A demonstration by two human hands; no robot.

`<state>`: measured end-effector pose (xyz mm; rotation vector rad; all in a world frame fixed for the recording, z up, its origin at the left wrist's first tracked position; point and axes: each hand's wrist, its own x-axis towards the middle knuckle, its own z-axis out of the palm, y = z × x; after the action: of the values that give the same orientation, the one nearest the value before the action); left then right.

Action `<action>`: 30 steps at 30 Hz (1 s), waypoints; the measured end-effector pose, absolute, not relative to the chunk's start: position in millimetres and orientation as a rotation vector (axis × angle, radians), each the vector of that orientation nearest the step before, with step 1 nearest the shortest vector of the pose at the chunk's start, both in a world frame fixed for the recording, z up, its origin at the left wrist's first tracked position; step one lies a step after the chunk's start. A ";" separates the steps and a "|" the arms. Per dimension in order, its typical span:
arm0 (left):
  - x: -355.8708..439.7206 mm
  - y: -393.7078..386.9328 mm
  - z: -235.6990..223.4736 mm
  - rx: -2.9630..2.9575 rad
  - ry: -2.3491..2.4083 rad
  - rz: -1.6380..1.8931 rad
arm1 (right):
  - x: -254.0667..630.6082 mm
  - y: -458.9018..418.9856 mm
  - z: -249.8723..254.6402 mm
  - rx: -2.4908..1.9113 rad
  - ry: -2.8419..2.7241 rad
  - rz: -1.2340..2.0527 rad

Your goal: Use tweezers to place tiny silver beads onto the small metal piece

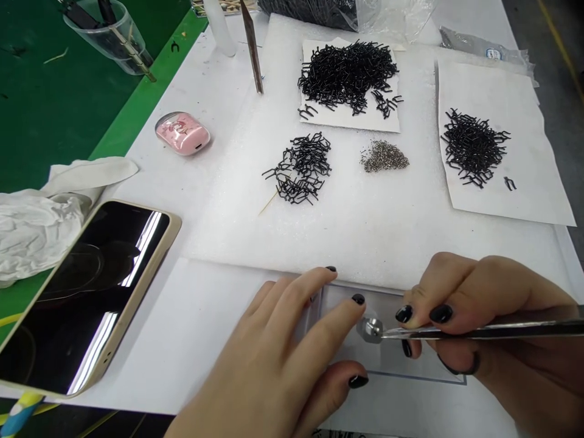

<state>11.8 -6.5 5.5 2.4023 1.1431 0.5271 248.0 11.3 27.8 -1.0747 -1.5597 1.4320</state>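
Note:
My left hand (283,347) lies flat with its fingers spread on a clear plastic plate (410,365) at the table's near edge; its index fingertip touches a small round metal piece (370,329). My right hand (493,322) is closed round metal tweezers (479,332), whose tips meet that metal piece. Beyond them, on the white foam sheet (365,219), lie a loose heap of black bent clips (303,167) and a small pile of tiny metal grains (384,157).
Two paper sheets carry more black clips, one at the back centre (349,76), one at the right (474,146). A phone (86,292) lies at the left, beside white cloth gloves (41,213). A pink case (182,132), a clear cup (109,33) and plastic bags (365,12) stand farther back.

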 end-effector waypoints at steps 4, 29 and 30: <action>11.2 -6.7 4.6 2.404 1.152 0.553 | 250.1 8.0 25.7 -1.134 -1.618 1.318; 12.8 -6.6 4.1 2.371 1.106 0.537 | 247.6 5.6 27.1 -1.139 -1.586 1.315; 12.5 -6.6 4.4 2.369 1.109 0.536 | 246.9 5.9 27.3 -1.137 -1.587 1.323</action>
<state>12.5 -6.6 4.4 2.3693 1.1094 0.5359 246.9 5.9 27.3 -1.1374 -1.5866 1.3227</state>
